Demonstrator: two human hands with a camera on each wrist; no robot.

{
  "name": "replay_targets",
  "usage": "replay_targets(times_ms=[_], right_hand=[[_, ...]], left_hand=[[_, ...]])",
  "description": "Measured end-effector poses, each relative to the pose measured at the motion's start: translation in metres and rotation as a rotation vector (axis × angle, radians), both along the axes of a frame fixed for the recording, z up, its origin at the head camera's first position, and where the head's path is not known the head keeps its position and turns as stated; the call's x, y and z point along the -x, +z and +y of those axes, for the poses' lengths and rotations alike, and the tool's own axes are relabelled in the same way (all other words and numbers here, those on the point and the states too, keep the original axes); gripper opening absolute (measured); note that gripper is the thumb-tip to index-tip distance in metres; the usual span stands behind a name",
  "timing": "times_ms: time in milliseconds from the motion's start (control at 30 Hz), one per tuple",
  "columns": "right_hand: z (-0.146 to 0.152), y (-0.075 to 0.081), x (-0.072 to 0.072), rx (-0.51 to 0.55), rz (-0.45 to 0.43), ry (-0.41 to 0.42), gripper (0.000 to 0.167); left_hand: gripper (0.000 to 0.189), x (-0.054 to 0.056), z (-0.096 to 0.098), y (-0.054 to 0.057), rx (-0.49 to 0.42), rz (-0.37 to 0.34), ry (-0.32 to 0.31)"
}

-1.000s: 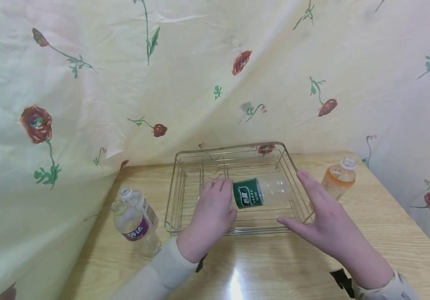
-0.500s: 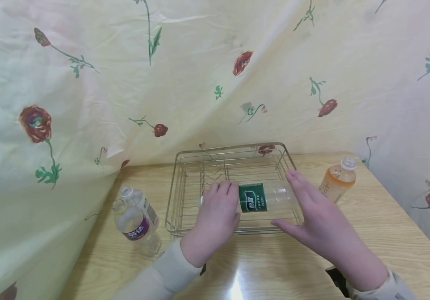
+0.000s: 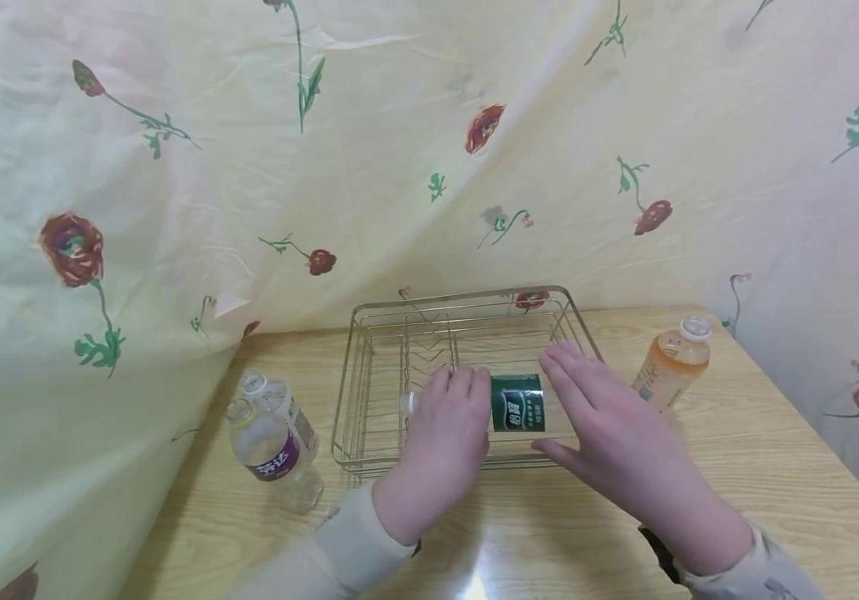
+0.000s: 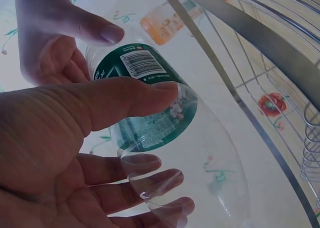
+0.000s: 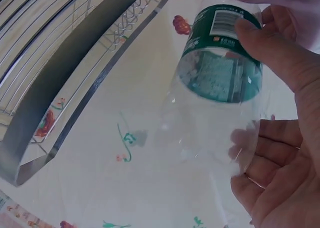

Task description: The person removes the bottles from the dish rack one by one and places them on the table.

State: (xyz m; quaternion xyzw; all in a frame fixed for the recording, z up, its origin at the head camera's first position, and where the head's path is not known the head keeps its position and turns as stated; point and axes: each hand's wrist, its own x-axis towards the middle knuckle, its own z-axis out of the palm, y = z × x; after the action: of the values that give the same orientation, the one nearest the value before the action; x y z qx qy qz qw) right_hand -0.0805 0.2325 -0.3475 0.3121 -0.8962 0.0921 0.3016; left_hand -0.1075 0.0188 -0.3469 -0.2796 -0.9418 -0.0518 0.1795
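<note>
A clear plastic bottle with a green label [image 3: 517, 403] lies sideways over the wire basket [image 3: 360, 460], its white-topped neck pointing left. My left hand [image 3: 447, 429] grips its neck half, covering most of that part in the head view. In the left wrist view the left thumb lies across the label, and the fingers show behind the clear wall. My right hand [image 3: 612, 425] wraps the base end, with thumb on the near side and fingers over the far side. The right wrist view shows the bottle [image 5: 210, 123] between right thumb and fingers.
Two clear bottles stand left of the basket; the front one [image 3: 275, 458] has a purple label, the other [image 3: 296, 417] is behind it. An orange-tinted bottle [image 3: 672, 362] stands at right. A flowered cloth [image 3: 429, 167] hangs behind the wooden table [image 3: 549, 533].
The bottle has shifted right and toward me in the left hand and turned more level. The right hand has moved left and closed in around its base end.
</note>
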Motion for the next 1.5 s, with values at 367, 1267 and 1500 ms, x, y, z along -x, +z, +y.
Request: replay_targets(times_ms=[367, 1267, 1500], right_hand=[[-0.007, -0.004, 0.005, -0.055, -0.029, 0.005, 0.099], [-0.003, -0.015, 0.008, 0.033, -0.053, 0.016, 0.085], [0.008, -0.02, 0.007, 0.053, -0.05, -0.016, 0.088]], left_hand=[[0.065, -0.005, 0.004, -0.001, 0.028, 0.064, -0.018], [0.105, -0.016, -0.015, -0.006, -0.147, 0.055, -0.027], [0.112, -0.018, -0.028, -0.006, -0.295, 0.041, -0.063]])
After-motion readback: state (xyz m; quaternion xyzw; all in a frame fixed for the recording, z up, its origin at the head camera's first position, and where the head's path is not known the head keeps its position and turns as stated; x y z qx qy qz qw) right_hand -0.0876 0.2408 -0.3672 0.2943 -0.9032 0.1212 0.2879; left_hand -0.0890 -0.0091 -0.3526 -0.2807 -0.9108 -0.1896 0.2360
